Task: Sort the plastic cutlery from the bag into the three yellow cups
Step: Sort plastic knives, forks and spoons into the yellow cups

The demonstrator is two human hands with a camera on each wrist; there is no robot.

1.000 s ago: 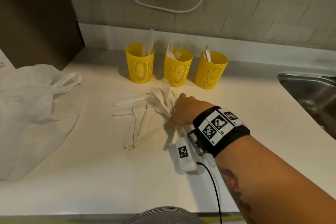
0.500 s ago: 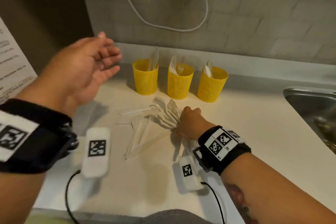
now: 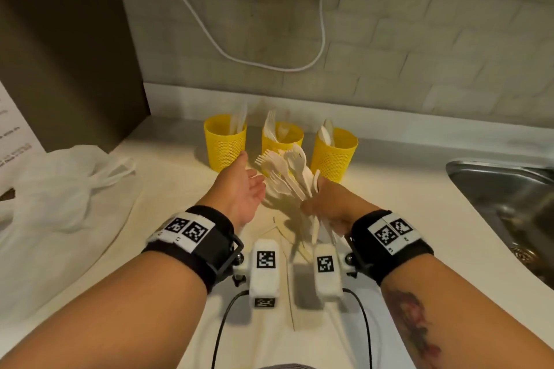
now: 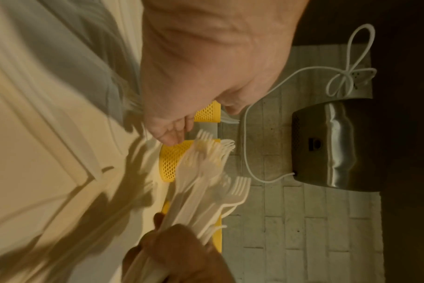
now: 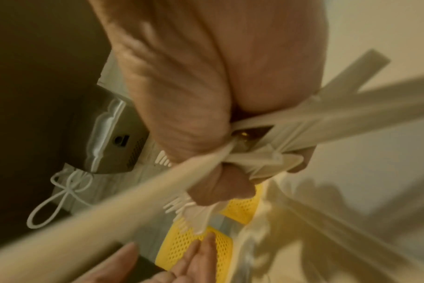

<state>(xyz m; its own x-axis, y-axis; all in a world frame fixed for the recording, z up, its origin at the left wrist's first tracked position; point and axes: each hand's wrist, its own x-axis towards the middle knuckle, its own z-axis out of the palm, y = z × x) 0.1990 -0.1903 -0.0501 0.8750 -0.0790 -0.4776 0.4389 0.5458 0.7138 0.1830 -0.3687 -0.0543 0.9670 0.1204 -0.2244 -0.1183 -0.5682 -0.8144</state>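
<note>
Head view shows the right hand (image 3: 332, 207) clenched round a bundle of white plastic forks (image 3: 287, 177), gripped at mid-handle so the tines fan up and away toward the cups while the handle ends stick out below the fist. From the right wrist camera the fingers (image 5: 182, 114) wrap tightly over the crossed handles. Just beside the fork heads, the left hand (image 3: 242, 189) is held flat with palm turned toward the bundle, fingers straight and holding nothing; whether it touches the forks cannot be told. Behind both hands three yellow mesh cups stand in a row near the wall: the left cup (image 3: 224, 144) holds what look like knives, the middle cup (image 3: 281, 141) holds forks, the right cup (image 3: 334, 156) holds spoons. A few more white pieces lie on the pale countertop (image 3: 404, 189) under the hands, partly hidden. At the left lies the crumpled white plastic bag (image 3: 60, 189). A steel sink (image 3: 503, 198) is set into the counter at the right, and a white cable (image 3: 209, 33) loops across the tiled wall.
</note>
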